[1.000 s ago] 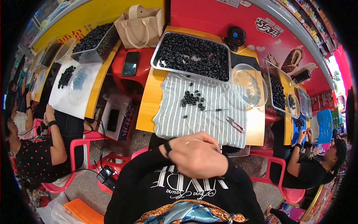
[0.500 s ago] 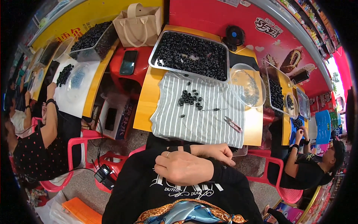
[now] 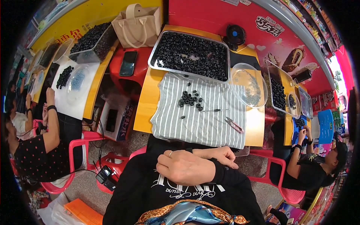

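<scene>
Black rings (image 3: 190, 99) lay heaped on the striped cloth (image 3: 202, 112); below the cloth, left hand (image 3: 183, 167) rested loosely closed over right hand (image 3: 217, 154), both empty.

Black l/s top w/ white print, ring (image 3: 170, 153).

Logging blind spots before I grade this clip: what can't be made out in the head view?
- Right hand: mostly hidden under the left hand; only fingers show, so its grip is unreadable.
- Small pile of black rings on the striped cloth: too small to count.
- Thin tool beside the snips: too small to identify.
- Clear bowl: contents blurred.
- Far-left table: bent and darkened by the fisheye rim.
</scene>
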### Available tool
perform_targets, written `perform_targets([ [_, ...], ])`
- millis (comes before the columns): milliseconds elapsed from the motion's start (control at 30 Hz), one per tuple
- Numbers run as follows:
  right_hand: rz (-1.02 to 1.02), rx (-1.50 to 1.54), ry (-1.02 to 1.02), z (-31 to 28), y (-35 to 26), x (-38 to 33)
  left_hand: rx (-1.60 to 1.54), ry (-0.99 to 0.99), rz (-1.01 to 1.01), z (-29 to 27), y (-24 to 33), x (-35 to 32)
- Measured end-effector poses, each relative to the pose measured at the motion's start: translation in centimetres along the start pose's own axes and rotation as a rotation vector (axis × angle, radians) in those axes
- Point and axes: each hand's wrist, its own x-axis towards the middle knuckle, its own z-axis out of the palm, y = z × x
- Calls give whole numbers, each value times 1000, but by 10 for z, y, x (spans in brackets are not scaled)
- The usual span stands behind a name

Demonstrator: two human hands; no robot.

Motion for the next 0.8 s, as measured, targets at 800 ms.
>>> perform_targets([
  [800,28,-30,-11,1,-3,2,-25,24,-4,5,-2,1],
])
